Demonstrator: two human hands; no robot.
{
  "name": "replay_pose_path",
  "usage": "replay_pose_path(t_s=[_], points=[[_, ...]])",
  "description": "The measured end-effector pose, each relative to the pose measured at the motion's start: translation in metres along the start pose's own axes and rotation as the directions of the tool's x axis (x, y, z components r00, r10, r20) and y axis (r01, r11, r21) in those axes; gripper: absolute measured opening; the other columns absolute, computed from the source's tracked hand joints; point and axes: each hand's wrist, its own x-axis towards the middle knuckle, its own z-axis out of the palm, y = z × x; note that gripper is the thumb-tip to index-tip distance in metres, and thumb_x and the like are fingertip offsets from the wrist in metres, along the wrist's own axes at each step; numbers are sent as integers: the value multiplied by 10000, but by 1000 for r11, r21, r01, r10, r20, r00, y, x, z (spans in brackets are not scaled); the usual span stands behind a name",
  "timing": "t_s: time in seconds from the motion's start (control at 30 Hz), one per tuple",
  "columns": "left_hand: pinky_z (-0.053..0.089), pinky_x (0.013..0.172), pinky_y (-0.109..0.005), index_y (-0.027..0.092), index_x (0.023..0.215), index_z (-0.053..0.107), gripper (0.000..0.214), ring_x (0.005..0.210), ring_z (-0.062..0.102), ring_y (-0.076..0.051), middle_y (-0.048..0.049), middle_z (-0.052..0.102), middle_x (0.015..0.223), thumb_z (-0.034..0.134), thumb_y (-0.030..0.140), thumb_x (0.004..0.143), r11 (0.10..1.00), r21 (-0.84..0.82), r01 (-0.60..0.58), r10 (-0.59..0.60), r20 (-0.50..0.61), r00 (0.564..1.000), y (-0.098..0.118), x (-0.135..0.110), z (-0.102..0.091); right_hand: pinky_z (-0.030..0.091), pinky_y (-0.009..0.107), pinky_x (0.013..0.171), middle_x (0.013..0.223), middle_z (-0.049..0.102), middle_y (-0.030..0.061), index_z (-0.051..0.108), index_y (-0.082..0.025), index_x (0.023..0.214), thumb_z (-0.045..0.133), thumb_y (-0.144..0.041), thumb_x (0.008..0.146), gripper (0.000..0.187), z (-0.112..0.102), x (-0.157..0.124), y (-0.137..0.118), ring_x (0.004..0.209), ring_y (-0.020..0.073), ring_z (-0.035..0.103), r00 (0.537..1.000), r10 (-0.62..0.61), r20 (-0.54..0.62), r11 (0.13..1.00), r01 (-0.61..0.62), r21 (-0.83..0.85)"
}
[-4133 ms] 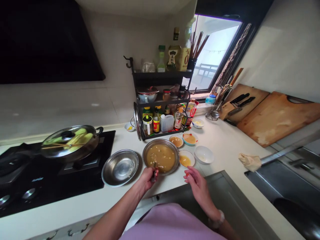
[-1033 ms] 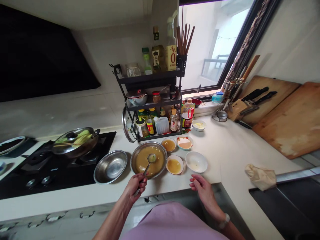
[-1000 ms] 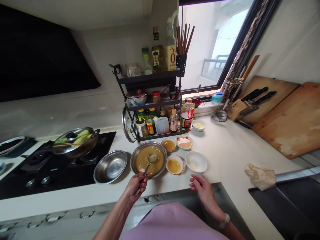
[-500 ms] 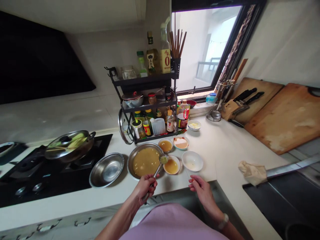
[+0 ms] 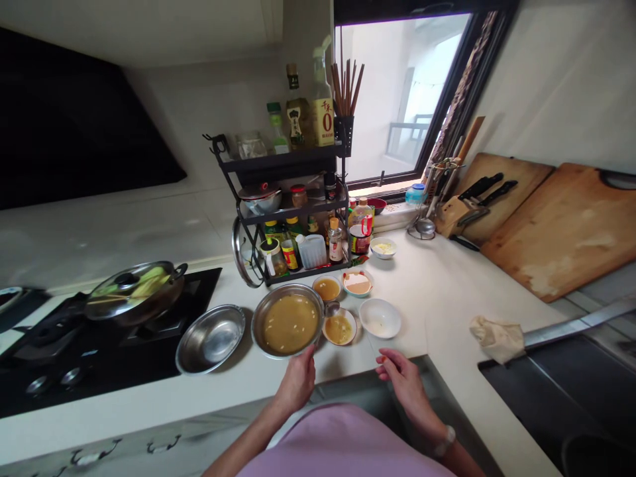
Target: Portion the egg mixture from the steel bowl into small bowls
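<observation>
My left hand (image 5: 298, 381) is closed on the handle of a metal spoon (image 5: 332, 308). The spoon's bowl sits over the rim of a small white bowl of yellow sauce (image 5: 339, 328). To the left of it is a wide steel bowl of brownish-yellow liquid (image 5: 291, 322), close to my left hand. My right hand (image 5: 403, 379) rests on the counter's front edge with its fingers loosely stretched out and holds nothing. There is an orange spot at its fingertips. An empty-looking white bowl (image 5: 380, 318) lies just beyond it.
An empty steel bowl (image 5: 211, 338) sits by the black hob (image 5: 99, 344), where a lidded pan (image 5: 134, 291) holds green vegetables. A black spice rack (image 5: 288, 205) stands behind two more sauce bowls (image 5: 356, 283). Cutting boards (image 5: 556, 228), a knife block, a crumpled cloth (image 5: 497, 338) and a sink are at the right.
The spoon has left the large steel bowl and moved right to the small sauce bowl. My left hand has followed. My right hand has stayed at the counter edge.
</observation>
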Motion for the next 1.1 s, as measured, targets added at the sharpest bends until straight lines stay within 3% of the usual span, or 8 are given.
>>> replay_pose_path(t_s=[0.1,0.2,0.27,0.37,0.53,0.7,0.83,1.1], points=[[342,465,-208,116,973,612,245,439,462,-105,23,531,510,516,207,767,960,-252,124,-146,-71,987,-4,1,-10,537,332,581,777,685,78,657,-159,887,611,-419,651,354,3,0,-1,620,197,652,1000,4,4,1000,-4,8],[206,366,-183,128,975,573,278,323,318,-60,74,467,469,563,284,744,805,-504,314,-384,-39,922,-14,2,-25,533,329,585,779,680,75,654,-156,894,604,-428,654,367,6,-1,-2,625,193,649,1000,12,17,1000,-12,9],[154,350,-173,138,950,554,262,299,275,-44,89,449,455,578,291,738,737,-556,385,-483,-35,875,-23,2,-35,530,325,583,777,678,74,652,-155,892,605,-432,652,369,8,-1,-2,623,190,647,999,15,29,1000,-15,7],[149,346,-167,144,826,539,136,305,315,-44,73,465,442,588,233,735,755,-477,450,-545,-75,835,-34,1,-48,530,324,583,784,679,76,650,-155,890,609,-430,650,368,11,0,-1,628,191,648,999,17,38,1000,-18,8],[143,345,-169,140,765,524,106,305,295,-33,64,470,449,600,202,726,721,-484,496,-565,4,825,-36,-1,-58,535,335,591,789,682,79,650,-150,895,611,-410,656,356,13,3,-1,628,194,651,999,13,45,1000,-13,9],[136,358,-145,108,826,548,170,351,278,-11,60,471,513,609,139,670,501,-719,482,-527,188,829,-22,-1,-68,536,339,583,777,682,79,652,-152,881,624,-417,646,355,14,2,-2,617,199,650,999,8,35,1000,-9,20],[99,355,-126,101,834,550,183,357,265,-1,59,461,527,586,75,657,361,-781,509,-521,284,805,-12,-1,-73,539,337,586,783,683,76,657,-159,882,622,-454,642,382,13,0,-3,623,201,653,999,12,37,1000,-11,-3],[116,351,-120,107,839,543,157,362,291,-1,48,476,536,595,90,692,354,-775,523,-456,346,820,13,-3,-68,537,337,576,767,685,76,658,-166,872,621,-459,642,374,10,-1,-2,612,201,651,1000,2,25,1000,-1,-16]])
